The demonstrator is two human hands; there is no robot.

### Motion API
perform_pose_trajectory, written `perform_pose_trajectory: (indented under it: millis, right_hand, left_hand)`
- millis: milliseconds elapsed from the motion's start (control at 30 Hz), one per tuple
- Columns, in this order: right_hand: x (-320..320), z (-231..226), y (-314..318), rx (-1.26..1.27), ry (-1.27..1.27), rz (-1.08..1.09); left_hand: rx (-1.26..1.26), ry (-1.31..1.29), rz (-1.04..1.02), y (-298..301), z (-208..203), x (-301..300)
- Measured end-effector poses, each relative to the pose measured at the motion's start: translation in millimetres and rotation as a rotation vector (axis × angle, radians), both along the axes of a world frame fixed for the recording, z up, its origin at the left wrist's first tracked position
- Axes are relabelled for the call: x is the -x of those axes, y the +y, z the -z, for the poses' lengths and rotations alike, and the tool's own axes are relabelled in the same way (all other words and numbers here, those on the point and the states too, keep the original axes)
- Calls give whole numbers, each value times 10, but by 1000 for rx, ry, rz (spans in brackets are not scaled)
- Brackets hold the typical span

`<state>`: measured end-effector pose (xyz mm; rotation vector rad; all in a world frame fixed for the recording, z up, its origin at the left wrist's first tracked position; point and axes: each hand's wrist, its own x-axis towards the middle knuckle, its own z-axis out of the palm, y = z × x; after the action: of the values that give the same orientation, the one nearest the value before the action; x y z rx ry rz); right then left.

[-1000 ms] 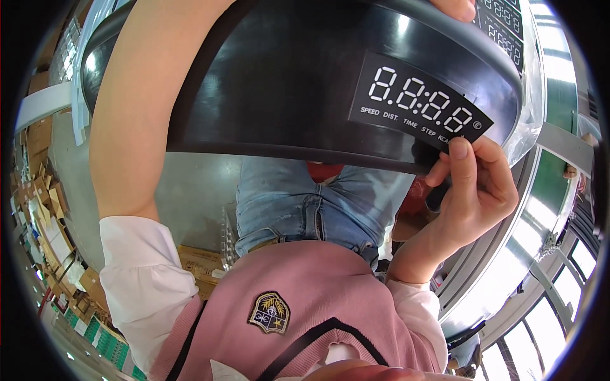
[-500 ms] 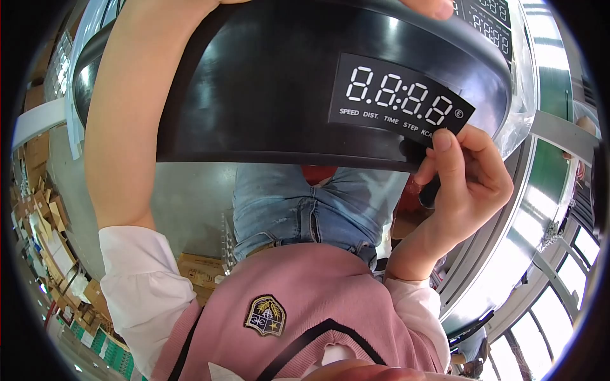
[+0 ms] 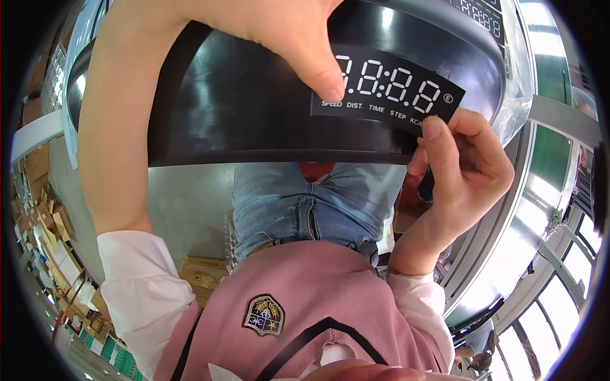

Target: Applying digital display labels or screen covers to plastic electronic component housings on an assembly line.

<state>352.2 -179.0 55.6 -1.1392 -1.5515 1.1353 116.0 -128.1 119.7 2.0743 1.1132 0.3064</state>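
Grey floor (image 3: pixel 190 197) below; glossy black panel (image 3: pixel 241 120) spans upper view. Left forearm (image 3: pixel 114 146) arched up over panel; left hand (image 3: pixel 273 19) lays thumb on black display label (image 3: pixel 387 86), panel's right half; other fingers cut off, grip cannot be told. Right hand (image 3: pixel 473 184) pinches label's lower right corner. Since earlier frame, left thumb newly on label.

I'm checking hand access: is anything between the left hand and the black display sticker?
Nothing visible: the left hand has its thumb over the left end of the display sticker, apparently touching it. The right hand pinches its lower right corner.
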Motion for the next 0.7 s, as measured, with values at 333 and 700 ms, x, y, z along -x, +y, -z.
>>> perform_pose_trajectory:
  millis: [333, 700]
  right_hand:
    - [43, -265, -93, -216, -136, -100]
    - [-58, -219, -70, -286, -180, -74]
  left_hand:
    - [99, -77, 17, 88, 29, -15]
    - [43, -40, 49, 63, 90, 16]
